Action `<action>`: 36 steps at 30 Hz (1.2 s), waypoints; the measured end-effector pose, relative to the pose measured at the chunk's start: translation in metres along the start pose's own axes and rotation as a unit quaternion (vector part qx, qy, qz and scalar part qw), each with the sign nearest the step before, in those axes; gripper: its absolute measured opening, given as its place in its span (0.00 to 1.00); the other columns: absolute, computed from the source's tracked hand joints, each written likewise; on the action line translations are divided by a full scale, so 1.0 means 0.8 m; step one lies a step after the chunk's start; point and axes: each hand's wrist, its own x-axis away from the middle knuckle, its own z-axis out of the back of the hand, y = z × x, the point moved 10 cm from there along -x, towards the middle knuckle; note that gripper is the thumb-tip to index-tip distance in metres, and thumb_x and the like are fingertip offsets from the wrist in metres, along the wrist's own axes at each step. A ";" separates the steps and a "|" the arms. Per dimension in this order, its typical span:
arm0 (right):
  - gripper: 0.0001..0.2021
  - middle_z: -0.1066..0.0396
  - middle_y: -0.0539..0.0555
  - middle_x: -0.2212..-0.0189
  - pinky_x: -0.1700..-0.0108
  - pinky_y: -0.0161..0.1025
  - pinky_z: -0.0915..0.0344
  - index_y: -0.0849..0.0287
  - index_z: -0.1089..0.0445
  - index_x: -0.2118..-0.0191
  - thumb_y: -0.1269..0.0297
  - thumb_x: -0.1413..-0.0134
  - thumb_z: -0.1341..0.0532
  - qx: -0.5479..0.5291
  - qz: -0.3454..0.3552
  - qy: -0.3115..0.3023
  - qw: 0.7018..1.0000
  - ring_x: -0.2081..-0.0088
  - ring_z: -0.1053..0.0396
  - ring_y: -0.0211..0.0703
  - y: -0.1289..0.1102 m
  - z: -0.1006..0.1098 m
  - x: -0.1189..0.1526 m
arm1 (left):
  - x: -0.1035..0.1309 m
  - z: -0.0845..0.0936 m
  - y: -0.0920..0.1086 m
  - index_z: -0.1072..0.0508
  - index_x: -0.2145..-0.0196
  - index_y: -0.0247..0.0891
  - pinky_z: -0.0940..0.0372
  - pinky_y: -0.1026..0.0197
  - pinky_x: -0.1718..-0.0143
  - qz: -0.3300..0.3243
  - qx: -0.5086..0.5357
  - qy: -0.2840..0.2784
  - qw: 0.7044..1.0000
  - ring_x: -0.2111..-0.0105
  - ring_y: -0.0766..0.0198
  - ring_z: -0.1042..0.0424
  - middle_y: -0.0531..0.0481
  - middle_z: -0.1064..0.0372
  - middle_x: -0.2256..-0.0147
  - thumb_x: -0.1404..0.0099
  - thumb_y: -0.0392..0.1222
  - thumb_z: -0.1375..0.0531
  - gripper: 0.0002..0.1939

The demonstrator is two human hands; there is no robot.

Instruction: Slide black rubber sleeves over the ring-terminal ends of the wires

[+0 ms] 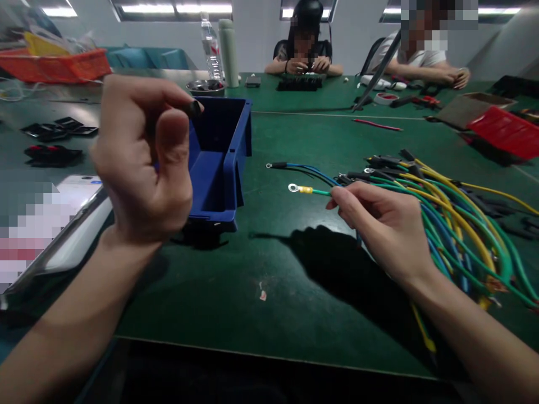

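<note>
My left hand [145,157] is raised in front of the blue bin [231,179], its fingers closed on a small black piece [194,108]. Thumb and forefinger of my right hand [379,224] pinch a green wire [320,192]. That wire ends in a yellow sleeve and a ring terminal [293,188] pointing left. Just behind it, a blue wire with a black sleeve [278,165] and ring terminal lies over the table. A bundle of green, yellow and blue wires [475,224] spreads out to the right of my right hand.
A phone [63,219] lies at the left, black parts [53,154] behind it. Farther back are an orange basket [54,66], a metal bowl [206,87], a bottle [210,47] and a green flask [228,53]. A red bin [507,132] stands right. Two people sit across the green table [261,320].
</note>
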 end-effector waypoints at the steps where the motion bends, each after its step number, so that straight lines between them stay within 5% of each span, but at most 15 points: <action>1: 0.17 0.42 0.47 0.84 0.79 0.31 0.52 0.60 0.26 0.72 0.54 0.37 0.40 0.003 0.014 0.011 1.000 0.81 0.48 0.28 -0.007 0.003 0.001 | 0.002 0.005 0.011 0.27 0.53 0.39 0.39 0.59 0.69 -0.032 0.012 0.014 0.999 0.70 0.67 0.34 0.47 0.30 0.59 0.28 0.62 0.51 0.26; 5: 0.13 0.37 0.46 0.83 0.78 0.31 0.48 0.59 0.26 0.71 0.60 0.37 0.40 0.021 0.085 0.051 0.995 0.81 0.44 0.28 -0.034 0.013 0.008 | 0.013 -0.015 0.052 0.27 0.53 0.45 0.35 0.59 0.63 -0.132 0.002 -0.096 0.987 0.68 0.66 0.30 0.53 0.25 0.60 0.29 0.51 0.42 0.12; 10: 0.08 0.31 0.46 0.80 0.77 0.33 0.44 0.55 0.25 0.68 0.63 0.38 0.39 0.084 0.134 0.109 0.981 0.80 0.37 0.31 -0.047 0.027 0.021 | 0.032 -0.039 0.079 0.29 0.51 0.45 0.33 0.58 0.55 -0.206 0.049 -0.194 0.958 0.61 0.63 0.30 0.54 0.24 0.60 0.31 0.47 0.40 0.11; 18: 0.05 0.27 0.45 0.75 0.77 0.33 0.44 0.55 0.29 0.67 0.67 0.38 0.39 0.100 0.200 0.114 0.968 0.79 0.35 0.30 -0.066 0.026 0.029 | 0.035 -0.038 0.085 0.28 0.52 0.43 0.35 0.58 0.59 -0.225 0.081 -0.186 0.953 0.61 0.62 0.31 0.52 0.25 0.62 0.32 0.45 0.37 0.12; 36: 0.04 0.26 0.46 0.74 0.77 0.35 0.42 0.53 0.29 0.66 0.68 0.39 0.38 0.112 0.206 0.126 0.964 0.78 0.33 0.33 -0.071 0.033 0.035 | 0.035 -0.038 0.095 0.29 0.54 0.43 0.35 0.60 0.60 -0.208 0.104 -0.196 0.953 0.65 0.65 0.29 0.53 0.26 0.65 0.32 0.47 0.38 0.10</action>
